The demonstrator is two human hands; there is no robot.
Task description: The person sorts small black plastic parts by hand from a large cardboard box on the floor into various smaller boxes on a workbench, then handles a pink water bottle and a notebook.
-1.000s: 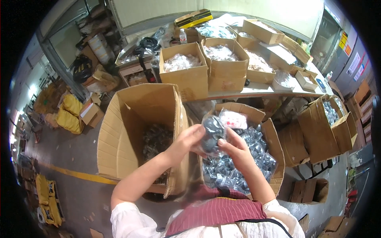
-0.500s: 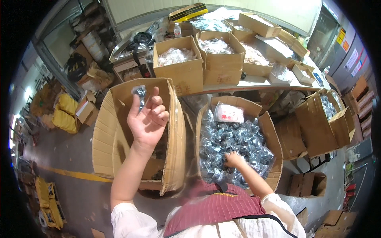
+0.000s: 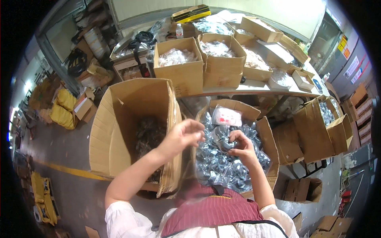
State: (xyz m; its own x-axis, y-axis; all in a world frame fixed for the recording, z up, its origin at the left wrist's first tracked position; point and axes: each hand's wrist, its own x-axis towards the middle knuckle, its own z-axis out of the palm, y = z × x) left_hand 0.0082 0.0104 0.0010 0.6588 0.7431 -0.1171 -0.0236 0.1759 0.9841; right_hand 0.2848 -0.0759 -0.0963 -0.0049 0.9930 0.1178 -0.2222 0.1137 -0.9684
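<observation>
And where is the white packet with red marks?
Right of centre in the head view, the white packet lies on bagged parts, beyond the right hand.

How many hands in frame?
2. Left hand, apparently empty, around the gap between left carton and right carton; right hand over right carton, holding a bagged dark part. No others visible.

Dark bagged item [image 3: 223, 139] partly behind the right grip [image 3: 243, 148], its shape unclear

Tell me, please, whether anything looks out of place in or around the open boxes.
Possibly: a white packet with red marks lies on the dark bagged parts, at the far end of their box. It stands out as the only white packet visible there.
</observation>
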